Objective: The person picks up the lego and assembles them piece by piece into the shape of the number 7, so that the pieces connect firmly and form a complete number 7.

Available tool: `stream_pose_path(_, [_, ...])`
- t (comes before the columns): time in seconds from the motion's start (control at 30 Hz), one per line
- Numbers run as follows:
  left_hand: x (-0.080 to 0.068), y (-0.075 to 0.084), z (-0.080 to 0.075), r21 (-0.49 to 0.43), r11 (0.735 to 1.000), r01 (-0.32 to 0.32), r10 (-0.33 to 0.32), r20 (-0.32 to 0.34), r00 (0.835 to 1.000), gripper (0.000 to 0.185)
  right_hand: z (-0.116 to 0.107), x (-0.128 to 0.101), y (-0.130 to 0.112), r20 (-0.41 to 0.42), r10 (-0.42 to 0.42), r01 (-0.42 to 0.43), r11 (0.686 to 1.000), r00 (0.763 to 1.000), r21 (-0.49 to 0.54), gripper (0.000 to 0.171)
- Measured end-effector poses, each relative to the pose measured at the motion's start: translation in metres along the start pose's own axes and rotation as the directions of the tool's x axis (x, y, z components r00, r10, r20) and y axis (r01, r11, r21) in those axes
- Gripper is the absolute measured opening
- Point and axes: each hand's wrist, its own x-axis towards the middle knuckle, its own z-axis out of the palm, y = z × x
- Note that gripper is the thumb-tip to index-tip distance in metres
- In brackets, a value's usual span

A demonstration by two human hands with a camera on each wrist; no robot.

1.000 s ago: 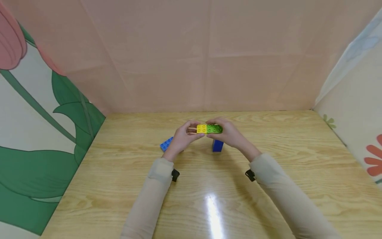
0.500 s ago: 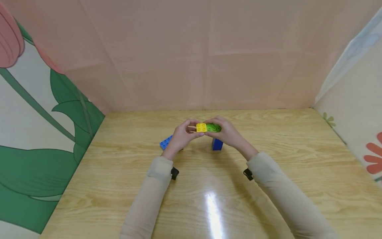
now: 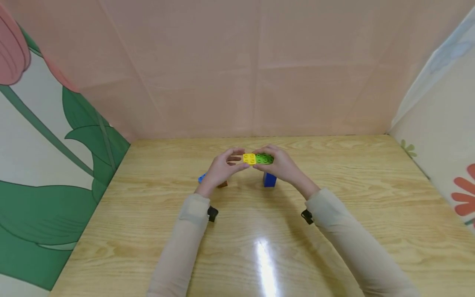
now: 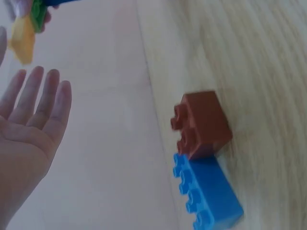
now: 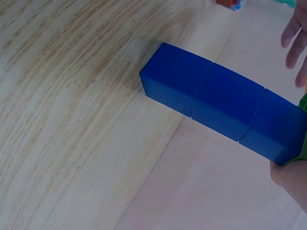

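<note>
Three dark blue bricks form a tower upright on the table, with a green brick on its top end. My right hand grips the green brick between thumb and fingers. A yellow brick sits against the green one's left side, out past the tower. My left hand is beside the yellow brick, thumb near its front edge in the head view. In the left wrist view its fingers are extended and apart from the yellow brick.
Below and left of my left hand, a brown brick and a lighter blue brick lie end to end on the wooden table. A pink cloth wall rises behind the table, with patterned walls on both sides.
My left hand has drawn slightly left, away from the yellow brick, and its fingers have loosened. The brown brick has come into view beside its wrist. My right hand keeps its grip.
</note>
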Motion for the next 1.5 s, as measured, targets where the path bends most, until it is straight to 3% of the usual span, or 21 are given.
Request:
stream_pose_path(0.17, [-0.005,-0.005,-0.016,-0.010,1.000,0.009,-0.009,-0.020,1.000,0.049,0.001,0.001,0.000,0.006,0.013,-0.013,1.000,1.000,0.001,0.042])
stream_pose_path(0.4, [-0.013,-0.019,-0.036,0.062,0.998,0.024,-0.020,-0.063,0.998,0.044,0.001,0.001,0.000,0.009,0.027,-0.027,1.000,1.000,-0.001,0.043])
stream_pose_path(0.77, [-0.026,-0.048,-0.059,0.186,0.974,0.128,-0.121,-0.049,0.991,0.048,0.002,0.001,-0.001,0.012,0.028,-0.028,1.000,1.000,0.002,0.042])
stream_pose_path(1.17, [-0.033,-0.078,-0.071,0.268,0.949,0.168,-0.175,0.001,0.985,0.057,0.001,-0.001,-0.002,0.021,0.055,-0.055,0.998,0.998,0.009,0.042])
stream_pose_path(1.5, [-0.037,-0.082,-0.072,0.292,0.933,0.208,-0.227,0.031,0.973,0.065,0.000,0.001,-0.001,0.014,0.049,-0.050,0.999,0.999,0.012,0.043])
